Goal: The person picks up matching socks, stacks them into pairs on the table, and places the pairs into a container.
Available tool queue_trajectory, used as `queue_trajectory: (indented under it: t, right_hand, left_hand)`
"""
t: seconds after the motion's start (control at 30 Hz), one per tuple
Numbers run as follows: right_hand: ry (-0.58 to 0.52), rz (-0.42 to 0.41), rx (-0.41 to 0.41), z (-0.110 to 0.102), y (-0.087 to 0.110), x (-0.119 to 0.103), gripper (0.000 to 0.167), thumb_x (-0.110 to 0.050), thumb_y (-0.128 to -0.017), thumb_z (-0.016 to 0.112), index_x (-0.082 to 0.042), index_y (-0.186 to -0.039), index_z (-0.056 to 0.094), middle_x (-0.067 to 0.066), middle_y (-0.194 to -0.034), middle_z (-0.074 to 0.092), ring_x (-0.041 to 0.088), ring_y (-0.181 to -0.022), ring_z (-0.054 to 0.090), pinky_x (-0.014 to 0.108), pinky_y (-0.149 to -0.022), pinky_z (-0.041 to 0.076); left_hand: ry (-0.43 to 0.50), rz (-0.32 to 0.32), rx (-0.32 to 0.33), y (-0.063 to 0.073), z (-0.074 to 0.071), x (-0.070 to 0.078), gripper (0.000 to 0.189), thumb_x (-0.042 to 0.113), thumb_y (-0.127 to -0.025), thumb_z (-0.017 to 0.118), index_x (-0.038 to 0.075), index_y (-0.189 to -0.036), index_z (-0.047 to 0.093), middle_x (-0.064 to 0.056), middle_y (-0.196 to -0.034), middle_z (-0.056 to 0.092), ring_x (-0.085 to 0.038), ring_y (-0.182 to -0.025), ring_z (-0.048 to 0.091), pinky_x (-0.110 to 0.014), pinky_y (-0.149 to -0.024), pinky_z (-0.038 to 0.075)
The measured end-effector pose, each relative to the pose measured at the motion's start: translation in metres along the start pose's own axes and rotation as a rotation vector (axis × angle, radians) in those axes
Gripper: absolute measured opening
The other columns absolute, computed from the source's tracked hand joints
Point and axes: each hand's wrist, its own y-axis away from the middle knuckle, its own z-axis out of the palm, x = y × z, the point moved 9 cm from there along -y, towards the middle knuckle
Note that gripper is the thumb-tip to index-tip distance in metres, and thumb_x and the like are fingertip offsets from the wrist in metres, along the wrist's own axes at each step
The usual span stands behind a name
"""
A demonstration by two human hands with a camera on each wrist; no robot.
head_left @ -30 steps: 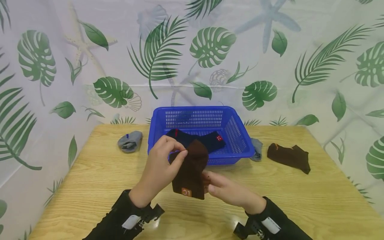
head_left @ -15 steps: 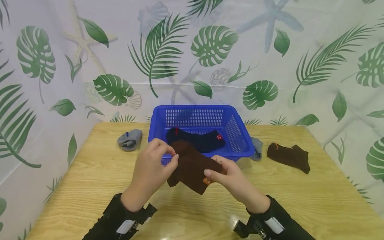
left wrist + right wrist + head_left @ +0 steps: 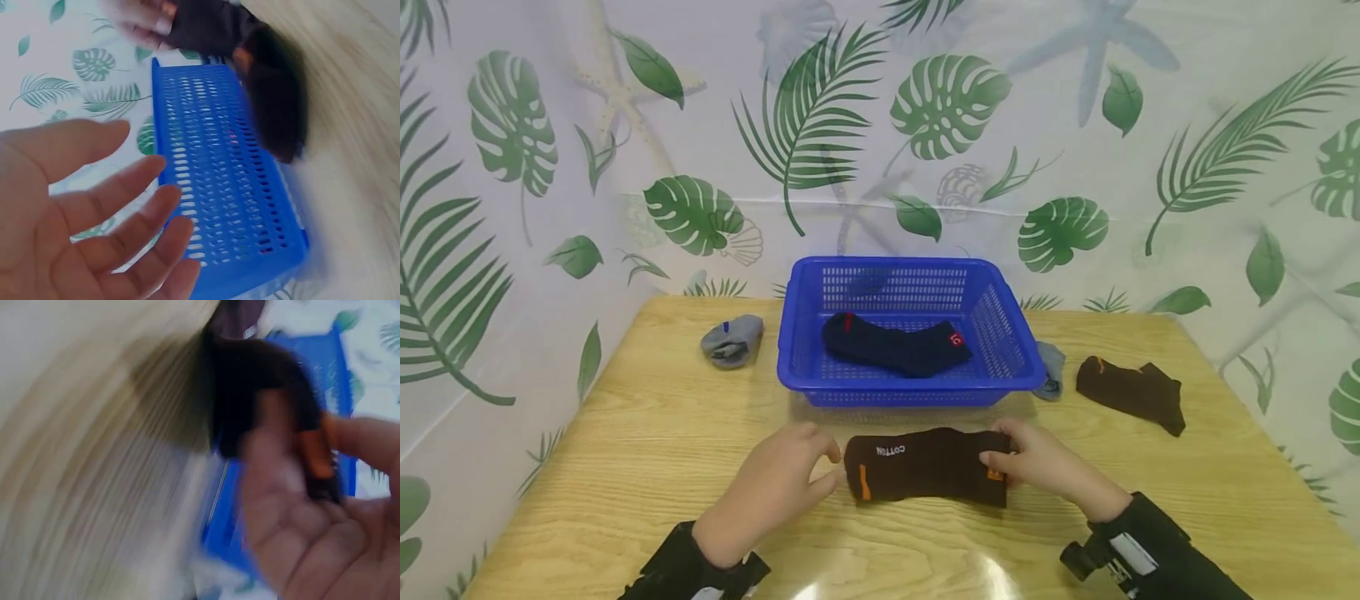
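A brown sock [image 3: 925, 467] with "COTTON" lettering and orange marks stretches sideways in front of the blue basket. My right hand [image 3: 1048, 467] pinches its cuff end between thumb and fingers, which the right wrist view shows blurred around the dark cuff [image 3: 262, 369]. Just off the toe end is my left hand [image 3: 782, 483], apart from the sock. In the left wrist view that left hand [image 3: 119, 231] has its fingers spread and holds nothing. Inside the basket [image 3: 910, 385] lies a navy sock [image 3: 895, 348] with red marks.
On the table [image 3: 700, 433], a second brown sock [image 3: 1127, 393] lies to the right. One grey sock [image 3: 730, 342] sits bunched left of the basket. Another grey sock [image 3: 1051, 373] is partly hidden behind the basket's right side. A leaf-print cloth [image 3: 850, 100] hangs behind.
The brown sock has come down and away from the basket, turning to lie straight across. My left hand has let go of the toe; my right hand moved right, still pinching the cuff.
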Motion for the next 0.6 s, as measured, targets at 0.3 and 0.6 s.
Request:
queue_trajectory:
  t: [0.3,0.6]
  right_hand:
    - [0.621,-0.168,0.071,0.007,0.019,-0.020,0.028,-0.018,-0.082,0.078,-0.003,-0.098,0.061,0.007,-0.096,0.055,0.016,-0.078,0.056,0.032,-0.068,0.051]
    - [0.806,-0.204,-0.116,0.047,0.016,-0.029,0.027,-0.024,-0.073,0.082,-0.003,-0.082,0.066,0.000,-0.076,0.052,0.014,-0.066,0.051,0.033,-0.062,0.049]
  left_hand:
    - [-0.176,0.192,0.018,-0.009,0.026,0.021,0.020,0.024,-0.074,0.082,0.012,-0.084,0.070,-0.002,-0.092,0.061,-0.022,-0.087,0.057,-0.036,-0.076,0.048]
    - [-0.280,0.210,-0.038,-0.014,0.058,0.025,0.022,0.016,-0.066,0.077,0.017,-0.062,0.056,0.005,-0.063,0.051,-0.014,-0.057,0.052,-0.027,-0.050,0.036]
